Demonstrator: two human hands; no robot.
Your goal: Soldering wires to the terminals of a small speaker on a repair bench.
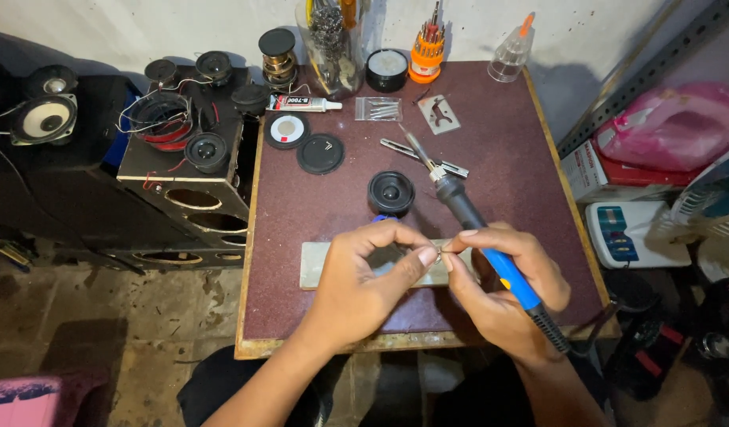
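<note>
Near the front edge of the surface (301, 316), the left hand (360, 289) and the right hand (503, 289) meet fingertip to fingertip over a pale rectangular slab (317, 265) that lies parallel to that edge. Each grip is pinched nearly shut, thumb against forefinger, on a tiny metallic piece (440, 252) held between the two hands; it is too small to tell what it is. The right hand also carries a soldering iron (479, 229) with a blue and black handle, lying across the palm, its tip pointing away toward the middle of the surface and its cord end sticking out past the front edge. Just beyond the hands, near the middle, sits a small round black speaker (391, 192), and beside the iron's tip lie metal tweezers (424, 156). Farther back toward the left edge rest two flat discs, one black (320, 153) and one with a pale centre (287, 130). Along the far edge stand a tube of glue (302, 103), a clear bag of small parts (378, 108), a clear jar of tools (330, 43), a round black tin (386, 69), an orange screwdriver set (427, 49) and a clear bottle with an orange nozzle (512, 51). Left of the surface stands a dark speaker cabinet (182, 170).
</note>
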